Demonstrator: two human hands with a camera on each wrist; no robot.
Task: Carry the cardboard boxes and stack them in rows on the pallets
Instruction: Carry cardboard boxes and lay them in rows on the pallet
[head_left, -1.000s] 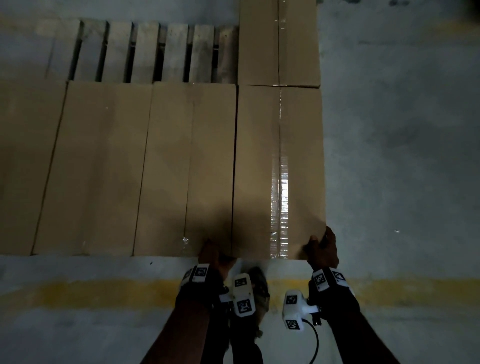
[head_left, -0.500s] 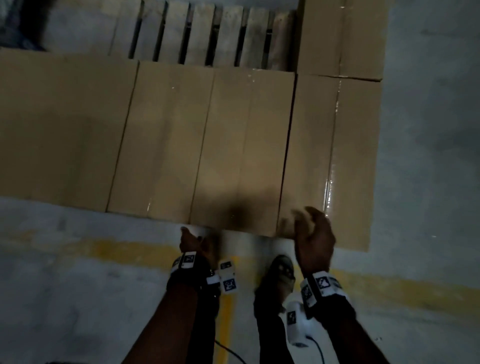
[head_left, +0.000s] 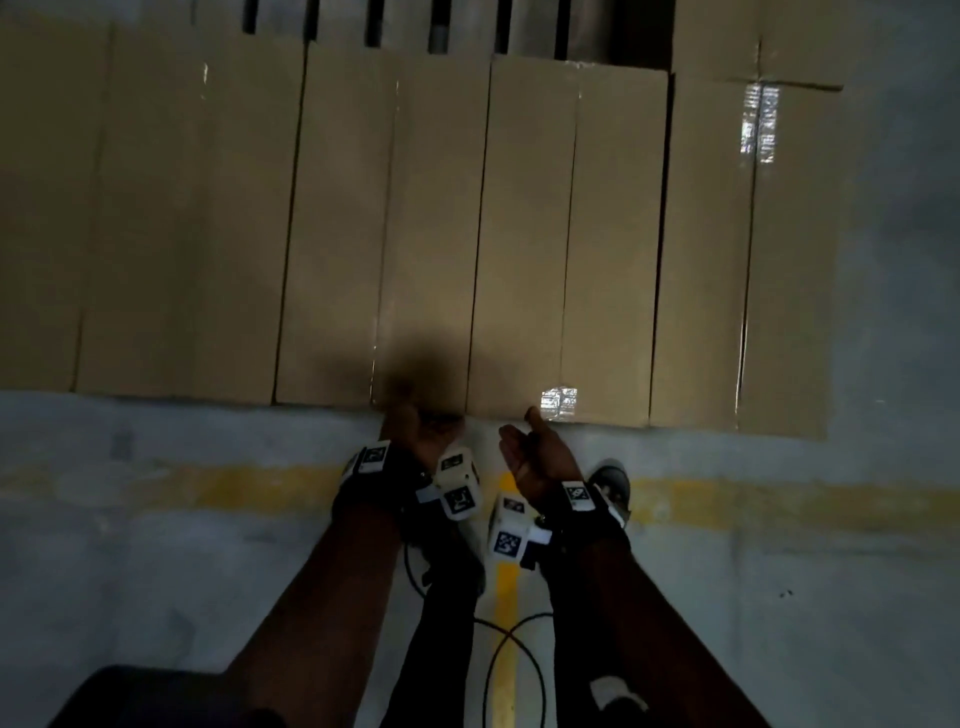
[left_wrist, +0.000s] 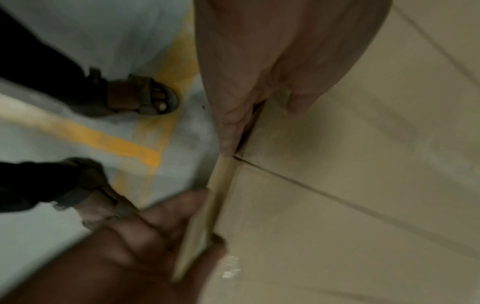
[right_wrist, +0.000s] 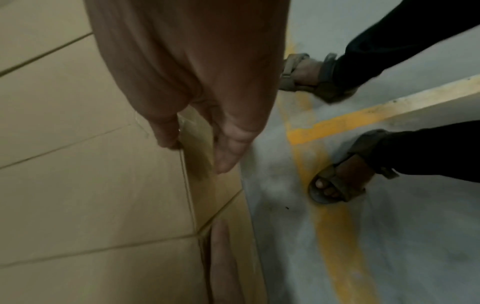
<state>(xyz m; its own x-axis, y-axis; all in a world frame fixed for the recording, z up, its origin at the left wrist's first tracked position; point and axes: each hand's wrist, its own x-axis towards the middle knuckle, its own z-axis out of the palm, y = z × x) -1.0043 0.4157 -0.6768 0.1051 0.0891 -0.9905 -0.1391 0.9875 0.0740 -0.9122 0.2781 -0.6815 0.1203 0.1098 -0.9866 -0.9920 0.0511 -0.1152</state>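
A row of long cardboard boxes (head_left: 519, 234) lies side by side on the wooden pallet (head_left: 467, 26). Another box (head_left: 753, 36) sits behind the rightmost one. My left hand (head_left: 421, 431) is at the near end of one box (head_left: 374, 234). Its thumb lies on the top edge and its straight fingers (left_wrist: 228, 131) lie along the front face. My right hand (head_left: 530, 447) is on the neighbouring box (head_left: 566, 234), just across the gap. Its thumb (right_wrist: 166, 131) is on the top edge and its straight fingers (right_wrist: 228, 152) are flat on the front face.
Grey concrete floor with yellow painted lines (head_left: 208, 488) runs along the boxes' near side. My sandalled feet (left_wrist: 145, 98) stand on it close to the boxes. A cable (head_left: 498, 654) loops between my arms. A dark shape (head_left: 130, 696) sits at the lower left.
Both hands have left the near corners of the rightmost box and moved left along the row. They now rest on the front faces of two boxes further in.
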